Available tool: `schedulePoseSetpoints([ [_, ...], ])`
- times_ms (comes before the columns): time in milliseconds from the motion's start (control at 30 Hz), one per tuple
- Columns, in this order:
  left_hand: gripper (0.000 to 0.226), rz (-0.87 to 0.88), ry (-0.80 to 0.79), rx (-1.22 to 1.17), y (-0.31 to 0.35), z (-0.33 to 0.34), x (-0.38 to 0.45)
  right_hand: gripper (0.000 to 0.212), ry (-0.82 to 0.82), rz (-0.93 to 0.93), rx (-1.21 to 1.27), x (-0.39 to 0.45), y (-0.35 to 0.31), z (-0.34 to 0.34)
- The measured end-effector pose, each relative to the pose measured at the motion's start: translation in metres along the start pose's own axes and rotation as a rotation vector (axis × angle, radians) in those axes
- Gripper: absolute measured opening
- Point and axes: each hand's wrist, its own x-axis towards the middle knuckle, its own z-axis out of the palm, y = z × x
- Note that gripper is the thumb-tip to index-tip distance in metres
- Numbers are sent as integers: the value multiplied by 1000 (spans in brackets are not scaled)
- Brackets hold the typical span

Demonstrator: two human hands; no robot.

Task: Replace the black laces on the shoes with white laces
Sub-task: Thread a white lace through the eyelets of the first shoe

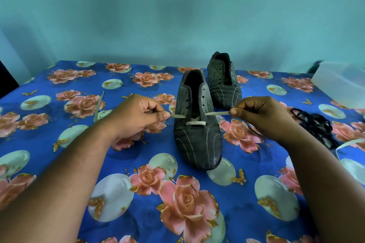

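Head view: the dark grey striped leather shoe [197,124] stands toe-first at the middle of the floral cloth. Left hand [138,116] and right hand [262,116] each pinch an end of the flat white lace [195,123] beside it, probably evening them. Tangled black laces [314,124] lie to its right.

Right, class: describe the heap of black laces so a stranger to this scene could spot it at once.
Start from the table under the blue cloth printed with pink roses, where two dark striped shoes stand in the middle. Look past the right hand, towards the table's right edge. There lies the tangled heap of black laces, loose on the cloth, unlike the flat white lace threaded through the nearer shoe.
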Motion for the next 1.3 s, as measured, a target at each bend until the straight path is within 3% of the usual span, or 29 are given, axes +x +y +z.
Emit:
schedulePoseSetpoints([
  [367,32,-55,-52,51,-6,-9,-1,27,-43,21,76,-2,-1,-2],
  [500,31,-37,-35,135,-10,-2,5,40,-98,28,143,-3,-8,-1],
  [567,35,-24,28,181,-14,3,9,43,-23,14,134,0,-4,-5],
  [700,60,57,206,356,-18,12,11,44,357,55,89,9,12,-20],
  [767,54,139,285,391,-12,18,10,38,473,127,35,11,23,-28],
  [867,60,159,298,268,-4,25,9,27,428,249,-186,12,40,-32],
  [967,76,150,279,260,-3,35,8,18,317,309,-338,13,47,-24],
  [1033,73,140,273,266,-1,44,7,15,291,336,-427,15,50,-18],
  [1233,61,80,257,177,1,54,6,25,491,511,-569,9,69,-39],
  [1300,48,76,239,129,0,54,6,30,471,577,-615,8,69,-43],
])
